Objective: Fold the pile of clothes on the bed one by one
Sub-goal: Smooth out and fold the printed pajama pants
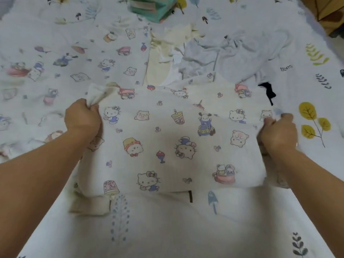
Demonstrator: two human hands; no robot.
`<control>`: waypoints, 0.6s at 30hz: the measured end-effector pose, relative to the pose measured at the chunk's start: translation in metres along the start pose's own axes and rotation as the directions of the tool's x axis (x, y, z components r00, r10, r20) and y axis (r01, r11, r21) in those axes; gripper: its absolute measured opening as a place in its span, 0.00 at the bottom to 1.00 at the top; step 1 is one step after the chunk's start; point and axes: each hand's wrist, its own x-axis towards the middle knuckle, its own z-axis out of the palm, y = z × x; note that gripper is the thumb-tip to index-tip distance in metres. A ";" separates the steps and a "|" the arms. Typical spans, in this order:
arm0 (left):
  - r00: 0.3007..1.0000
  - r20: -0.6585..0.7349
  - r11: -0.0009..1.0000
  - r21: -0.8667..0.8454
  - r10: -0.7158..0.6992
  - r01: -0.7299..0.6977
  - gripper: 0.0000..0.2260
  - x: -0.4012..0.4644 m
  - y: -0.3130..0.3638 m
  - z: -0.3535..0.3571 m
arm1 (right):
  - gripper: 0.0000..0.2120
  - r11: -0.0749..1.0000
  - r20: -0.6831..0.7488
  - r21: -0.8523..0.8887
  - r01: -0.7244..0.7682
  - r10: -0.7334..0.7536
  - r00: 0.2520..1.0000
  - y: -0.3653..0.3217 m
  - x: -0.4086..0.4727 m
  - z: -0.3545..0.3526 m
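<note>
On the leaf-print bedsheet (pixel 167 229), a cartoon-print garment (pixel 167 138) is held taut and partly folded. Left hand (pixel 82 121) grips its left edge, fingers curled into bunched cloth. Right hand (pixel 278 134) pinches its right edge. Grey garment (pixel 232 53) lies beyond.

**Hidden, Cut Off, Blurred**

Green folded stack (pixel 153 8) cut by the top edge at the bed's far side; brown object (pixel 323 13) cropped at the top-right corner, identity unclear; fingertips of both hands buried in the cartoon-print garment (pixel 167 138); bed (pixel 167 229) beneath it hidden; far prints blurred; black scrap (pixel 268 92) unidentifiable.
</note>
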 end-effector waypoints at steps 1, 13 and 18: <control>1.000 0.003 1.000 0.022 -0.018 0.018 0.10 -0.004 0.004 0.004 | 0.23 0.998 -0.048 -0.014 0.059 -0.059 0.997 -0.006 -0.007 0.001; 0.615 0.674 0.608 0.300 0.410 -0.735 0.39 -0.069 -0.015 0.060 | 0.33 0.653 0.600 -0.458 0.603 -0.274 0.752 0.007 -0.051 0.046; 0.661 0.585 0.585 0.355 0.469 -0.729 0.30 -0.087 0.004 0.042 | 0.25 0.797 0.379 -0.263 0.543 -0.432 0.818 0.016 -0.050 0.014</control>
